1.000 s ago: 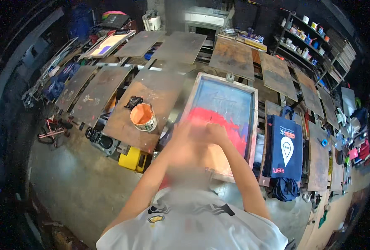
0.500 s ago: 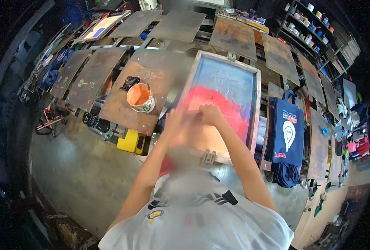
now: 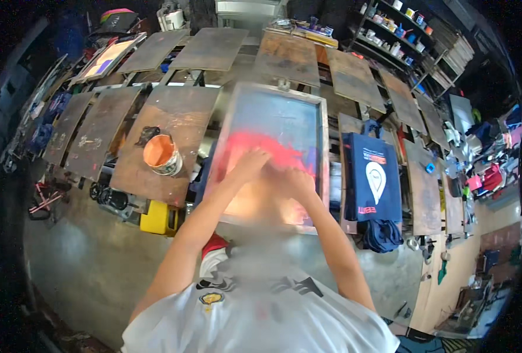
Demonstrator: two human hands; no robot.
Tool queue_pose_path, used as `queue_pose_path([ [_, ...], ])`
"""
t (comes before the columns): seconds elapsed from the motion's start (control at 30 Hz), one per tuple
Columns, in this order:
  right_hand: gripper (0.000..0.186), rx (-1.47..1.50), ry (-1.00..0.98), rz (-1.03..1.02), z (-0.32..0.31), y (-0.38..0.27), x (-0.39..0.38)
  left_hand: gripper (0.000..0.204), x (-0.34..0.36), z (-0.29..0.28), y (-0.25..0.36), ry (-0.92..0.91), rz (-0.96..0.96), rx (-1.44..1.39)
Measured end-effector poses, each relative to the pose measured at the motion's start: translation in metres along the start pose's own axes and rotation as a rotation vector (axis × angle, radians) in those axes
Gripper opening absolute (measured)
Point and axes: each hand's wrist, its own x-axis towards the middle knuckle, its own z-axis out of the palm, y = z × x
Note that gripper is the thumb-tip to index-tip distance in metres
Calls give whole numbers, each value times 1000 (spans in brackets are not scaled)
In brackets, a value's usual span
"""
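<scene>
A wooden-framed printing screen lies in front of me, its mesh blue at the far end. Red ink spreads across its middle, with an orange-pink area nearer my body. Both my hands are closed over the mesh, gripping what appears to be a squeegee, mostly hidden and blurred. My left hand is over the red ink, slightly farther away than my right hand, which is toward the screen's right side.
On a board to the left stand an ink-stained bucket and a crumpled black thing. A yellow container is below that board. Navy printed bags lie right of the screen. Rows of boards extend beyond.
My view has shifted, so the scene sits farther left. Relative to the screen, both hands have moved right with the squeegee, and the right hand has come nearer to me.
</scene>
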Motion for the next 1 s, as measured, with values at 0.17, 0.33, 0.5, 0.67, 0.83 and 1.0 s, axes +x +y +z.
queue_pose_path([
  [0.17,54,128,146,244,19,36,-62,37,70,37,46,-55,374,82],
  [0.33,41,259,294,425,41,33,-89,33,106,79,69,-234,564,65],
  [0.5,53,289,403,450,65,16,-71,38,105,80,51,-264,521,-10],
  [0.67,49,272,231,540,44,-29,-31,46,80,28,-1,-358,373,-132],
  [0.83,45,188,238,381,42,-68,10,57,36,-16,-54,-275,194,-188],
  [1.0,49,178,226,190,51,-92,37,54,-16,-25,-103,-204,118,-309],
])
